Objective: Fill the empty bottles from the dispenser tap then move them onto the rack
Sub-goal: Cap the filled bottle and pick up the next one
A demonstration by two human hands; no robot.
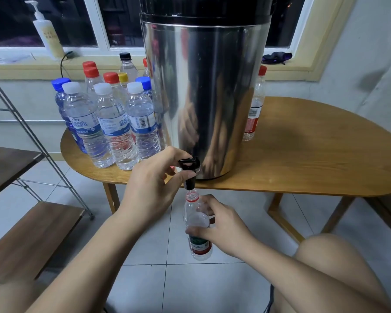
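A tall steel dispenser (203,91) stands on the wooden table (303,154), its black tap (189,171) hanging over the front edge. My left hand (154,184) grips the tap lever between thumb and fingers. Just below the spout, my right hand (221,229) holds an uncapped clear bottle (196,220) with a red-green label, its open mouth right under the tap. Several capped bottles (113,123) stand in a cluster left of the dispenser. One red-capped bottle (255,105) stands behind its right side. The rack (27,236) with wooden shelves stands at the left.
A white pump bottle (46,32) and a dark cloth (277,57) lie on the windowsill behind. A black cable (62,64) runs down from the sill. My bare knee (339,254) is at the lower right. Tiled floor lies under the table.
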